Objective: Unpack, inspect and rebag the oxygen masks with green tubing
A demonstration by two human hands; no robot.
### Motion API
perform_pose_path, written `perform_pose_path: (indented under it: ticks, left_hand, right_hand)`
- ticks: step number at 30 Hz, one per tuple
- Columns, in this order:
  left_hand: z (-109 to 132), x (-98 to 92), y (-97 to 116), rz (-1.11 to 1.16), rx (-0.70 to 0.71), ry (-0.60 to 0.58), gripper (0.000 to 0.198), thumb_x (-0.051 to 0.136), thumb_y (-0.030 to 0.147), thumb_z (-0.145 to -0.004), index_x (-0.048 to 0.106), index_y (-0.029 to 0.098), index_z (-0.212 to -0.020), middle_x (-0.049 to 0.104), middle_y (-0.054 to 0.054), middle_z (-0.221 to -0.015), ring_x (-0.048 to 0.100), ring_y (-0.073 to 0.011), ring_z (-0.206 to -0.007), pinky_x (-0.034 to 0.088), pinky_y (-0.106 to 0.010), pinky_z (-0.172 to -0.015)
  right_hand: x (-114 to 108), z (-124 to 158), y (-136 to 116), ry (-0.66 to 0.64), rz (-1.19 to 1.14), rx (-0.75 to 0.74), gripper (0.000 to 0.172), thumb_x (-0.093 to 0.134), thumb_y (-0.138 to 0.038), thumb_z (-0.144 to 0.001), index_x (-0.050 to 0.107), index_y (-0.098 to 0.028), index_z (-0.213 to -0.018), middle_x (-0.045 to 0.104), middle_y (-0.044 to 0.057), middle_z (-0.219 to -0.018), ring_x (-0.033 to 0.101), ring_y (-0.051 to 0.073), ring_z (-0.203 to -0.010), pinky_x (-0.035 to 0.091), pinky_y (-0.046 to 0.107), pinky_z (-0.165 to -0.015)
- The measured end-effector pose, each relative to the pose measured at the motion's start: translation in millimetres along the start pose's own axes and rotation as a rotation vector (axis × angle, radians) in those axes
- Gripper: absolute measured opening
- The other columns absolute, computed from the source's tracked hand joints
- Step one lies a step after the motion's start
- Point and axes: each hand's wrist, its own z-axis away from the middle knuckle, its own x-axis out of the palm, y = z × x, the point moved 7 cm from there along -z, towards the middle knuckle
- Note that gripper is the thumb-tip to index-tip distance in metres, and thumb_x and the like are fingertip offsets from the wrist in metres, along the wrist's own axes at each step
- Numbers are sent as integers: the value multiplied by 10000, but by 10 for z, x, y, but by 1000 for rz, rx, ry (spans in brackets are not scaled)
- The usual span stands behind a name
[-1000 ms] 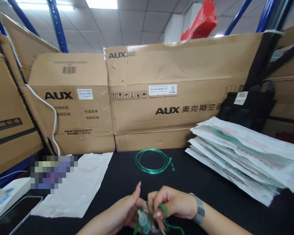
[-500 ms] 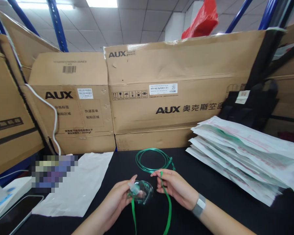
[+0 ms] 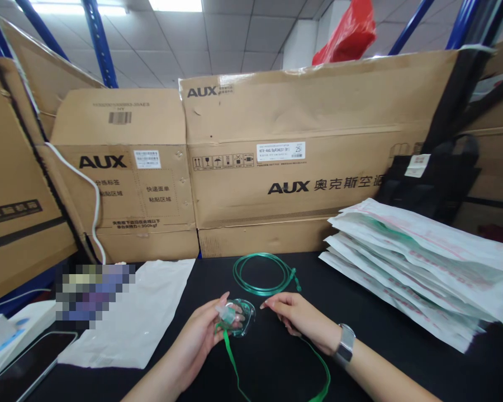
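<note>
My left hand (image 3: 204,325) is closed around a clear oxygen mask (image 3: 245,319), with its pale connector facing up near the thumb. A green elastic strap (image 3: 231,354) hangs from the mask's left side and loops down out of the frame. Its other stretch rises on the right to my right hand (image 3: 299,317), whose curled fingers hold it. The very end of the strap is hidden under those fingers. My right hand is apart from the mask, a short way to its right. Just beyond both hands lies a coil of green tubing (image 3: 263,291).
A white paper pouch (image 3: 138,324) lies to the left, by a phone (image 3: 29,365) and a blurred patch. Stacked white packages (image 3: 414,268) fill the right side. Cardboard boxes (image 3: 251,201) wall off the back of the black table (image 3: 276,374). A black bag (image 3: 427,184) stands back right.
My right hand has turned palm-down, and the strap now trails from beneath its fingers in a wider loop to the right. The mask has shifted slightly left and up with my left hand.
</note>
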Motion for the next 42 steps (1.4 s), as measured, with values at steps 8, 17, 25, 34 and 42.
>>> perform_pose_path:
  ticks: [8, 17, 25, 34, 42]
  left_hand:
    - [-2, -40, 62, 25, 4, 140, 252, 567, 241, -753, 589, 131, -979, 672, -50, -724, 607, -136, -625, 437, -257, -686]
    - [28, -33, 96, -15, 24, 173, 272, 613, 268, -695, 613, 127, -927, 670, -42, -722, 602, -135, -619, 439, -250, -680]
    - [-4, -78, 78, -17, 31, 171, 285, 603, 277, -700, 617, 116, -935, 669, -52, -727, 604, -148, -642, 434, -261, -688]
    - [14, -64, 81, 4, 22, 182, 252, 598, 247, -717, 613, 114, -931, 664, -42, -688, 598, -134, -602, 436, -251, -662]
    - [0, -62, 68, 10, 23, 164, 264, 574, 241, -746, 591, 105, -972, 666, -51, -704, 599, -131, -606, 442, -241, -643]
  right_hand:
    - [36, 62, -270, -45, 192, -389, 376, 635, -344, -688, 582, -222, -1040, 522, 50, -1112, 452, 184, -1070, 299, 349, -979]
    - [-223, -51, -110, 148, 481, -231, 259, 630, -390, -661, 604, -166, -788, 470, -20, -652, 454, 120, -609, 384, 253, -580]
    - [-205, 108, -144, 10, 704, -114, 397, 701, -494, -536, 490, -181, -659, 527, -12, -619, 442, 112, -563, 305, 208, -472]
    - [-42, 77, -112, -32, 658, -188, 197, 544, -343, -738, 542, -169, -646, 563, 2, -599, 477, 103, -521, 348, 210, -483]
    - [-90, 34, -186, 75, 425, -255, 187, 446, -307, -784, 554, -158, -751, 597, 10, -577, 553, 114, -474, 431, 227, -487]
